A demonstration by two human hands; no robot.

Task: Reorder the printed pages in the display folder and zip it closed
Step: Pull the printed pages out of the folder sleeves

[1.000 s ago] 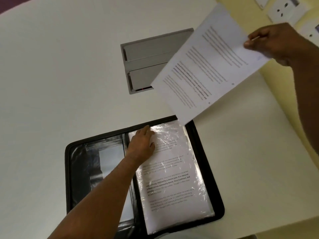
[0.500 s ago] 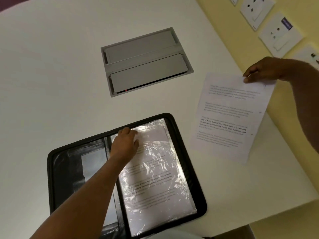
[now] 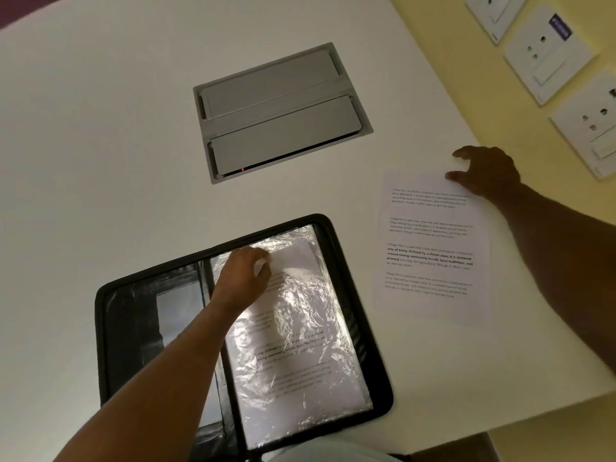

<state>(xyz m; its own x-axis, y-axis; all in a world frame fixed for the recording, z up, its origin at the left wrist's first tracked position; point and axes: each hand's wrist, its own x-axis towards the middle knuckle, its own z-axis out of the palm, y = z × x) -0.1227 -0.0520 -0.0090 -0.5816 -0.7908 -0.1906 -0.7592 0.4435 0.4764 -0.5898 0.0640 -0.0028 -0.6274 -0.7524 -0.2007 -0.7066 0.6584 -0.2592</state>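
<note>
Left hand: fingers curled at the top of the plastic sleeve, seemingly pinching the page inside.
Right hand: fingers relaxed, tips on the loose page, which lies flat beside the open display folder.
Risk: crinkled sleeve may grip the page, so it creases.
Risk: loose page may slide off the table.

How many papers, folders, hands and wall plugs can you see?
Loose paper on the table: 1
Paper in the plastic sleeve: 1 showing
Black folder: 1
Hands: 2, left hand and right hand
Wall plugs: 3 ()
Total: 8
</note>
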